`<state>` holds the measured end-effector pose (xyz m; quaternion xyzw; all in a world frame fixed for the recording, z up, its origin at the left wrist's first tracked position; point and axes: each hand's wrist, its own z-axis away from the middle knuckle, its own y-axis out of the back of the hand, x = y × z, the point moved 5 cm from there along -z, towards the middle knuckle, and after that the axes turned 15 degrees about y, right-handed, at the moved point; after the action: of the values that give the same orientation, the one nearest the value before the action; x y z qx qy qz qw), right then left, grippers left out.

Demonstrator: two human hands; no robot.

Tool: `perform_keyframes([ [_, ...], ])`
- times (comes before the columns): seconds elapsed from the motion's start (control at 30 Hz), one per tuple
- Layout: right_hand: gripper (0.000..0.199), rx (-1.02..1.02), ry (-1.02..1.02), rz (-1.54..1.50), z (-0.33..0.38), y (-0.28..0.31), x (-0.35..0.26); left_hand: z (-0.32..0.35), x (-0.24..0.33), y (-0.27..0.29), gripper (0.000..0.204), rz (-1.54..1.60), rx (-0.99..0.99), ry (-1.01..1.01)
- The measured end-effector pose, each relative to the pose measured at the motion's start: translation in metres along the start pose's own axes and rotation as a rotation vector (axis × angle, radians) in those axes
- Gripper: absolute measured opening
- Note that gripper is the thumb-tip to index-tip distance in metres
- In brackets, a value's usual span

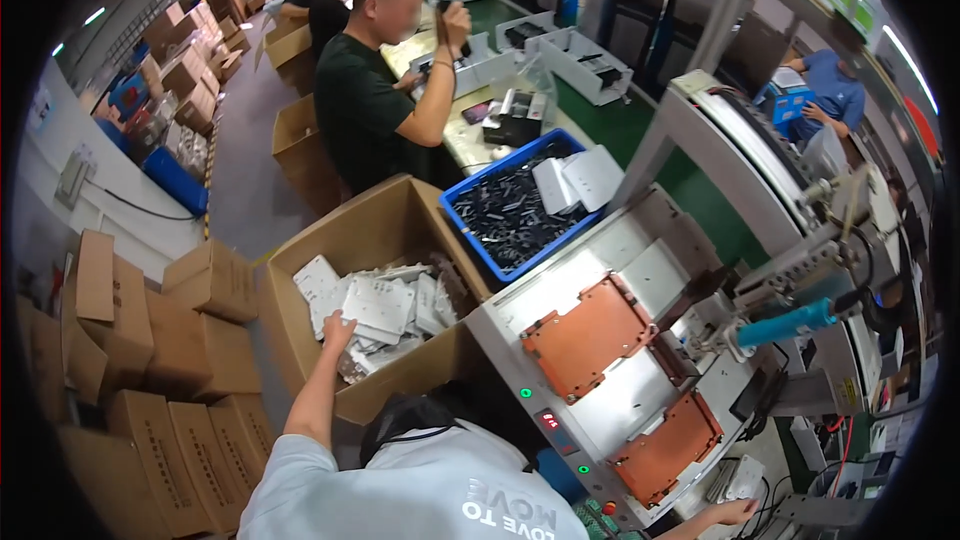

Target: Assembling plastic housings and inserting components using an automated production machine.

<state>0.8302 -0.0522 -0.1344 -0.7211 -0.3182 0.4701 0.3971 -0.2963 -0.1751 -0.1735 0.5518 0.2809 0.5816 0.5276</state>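
Observation:
My left arm reaches into a large open cardboard carton [290, 335] heaped with thin white panels. At the near side of the heap, my left hand [338, 328] is closed on the edge of a white panel [375, 306] that lies on top. Far to the lower right, my right hand [737, 511] is held out with its fingers apart, beside a small stack of white panels [738, 478]. It holds nothing that I can make out. Between my arms stands a machine bed with two orange-brown fixture plates [590, 335], [668, 448].
A blue bin [470, 240] of small black parts, with white pieces on its corner, adjoins the carton. A teal cylinder [785, 324] and a metal frame [645, 155] rise over the machine. Closed cartons [155, 460] stand at left. A co-worker [365, 100] works at the bench ahead.

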Motion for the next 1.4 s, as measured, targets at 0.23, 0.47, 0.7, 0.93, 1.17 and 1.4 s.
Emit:
perform_keyframes([
  [0.23,0.026,-1.101,0.178,0.779,0.314,-0.278,-0.187,-0.023,-0.029,-0.028,0.070,0.064,-0.103,0.232],
  [0.47,0.017,-2.185,-0.012,0.071,0.634,-0.336,-0.203,-0.038,-0.020,-0.028,0.068,-0.009,-0.071,0.120],
  [0.7,0.012,-2.741,0.232,0.122,0.859,-0.253,-0.117,-0.042,-0.038,-0.014,0.048,0.111,0.048,-0.062],
  [0.93,0.012,-2.844,0.655,0.239,0.896,-0.209,-0.080,-0.056,0.060,0.002,0.051,0.273,-0.094,-0.431],
  [1.17,0.016,-2.799,0.269,0.254,0.889,-0.226,-0.097,-0.082,0.089,-0.076,0.044,-0.267,-0.354,-0.633],
  [1.4,0.022,-2.301,-0.292,0.187,0.830,-0.280,-0.178,-0.092,0.097,-0.064,0.019,0.181,-0.515,-0.650],
])
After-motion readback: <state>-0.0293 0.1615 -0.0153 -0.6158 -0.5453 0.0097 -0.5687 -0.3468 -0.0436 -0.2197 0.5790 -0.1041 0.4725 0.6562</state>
